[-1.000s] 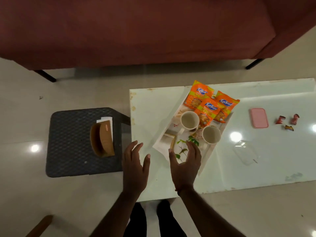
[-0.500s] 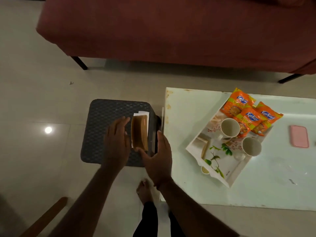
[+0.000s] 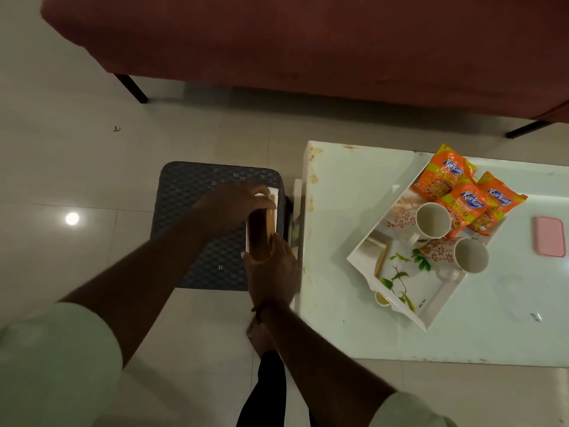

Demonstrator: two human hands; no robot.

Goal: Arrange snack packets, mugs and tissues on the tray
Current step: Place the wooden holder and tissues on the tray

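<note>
A brown wooden tissue holder with white tissues stands on a dark woven stool. My left hand grips its far end and my right hand grips its near end. On the white table to the right lies a white tray with a leaf print. It carries three orange snack packets at its far end and two patterned mugs lying on their sides.
A dark red sofa spans the back, with black legs on the tiled floor. A pink flat case lies on the white table at the right edge. My foot shows beneath my right arm.
Both hands have closed in from beside the tissue holder onto its two ends. The view has shifted slightly left.
</note>
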